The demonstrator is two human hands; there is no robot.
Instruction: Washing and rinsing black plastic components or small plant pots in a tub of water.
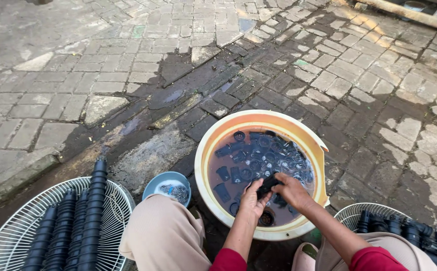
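Observation:
A yellow basin (213,145) of brownish water stands on the brick paving, with several small black plastic pots (263,153) floating in it. Both my hands are over the near part of the basin. My left hand (252,199) and my right hand (291,191) together grip one black pot (267,184) just above the water. My red sleeves and beige trousers show at the bottom edge.
At the lower left, a white wire basket (7,236) holds long stacks of black pots (85,216). Another wire basket (359,213) with loose black pots (414,233) is at the lower right. A small blue bowl (153,184) sits beside the basin. The paving is wet.

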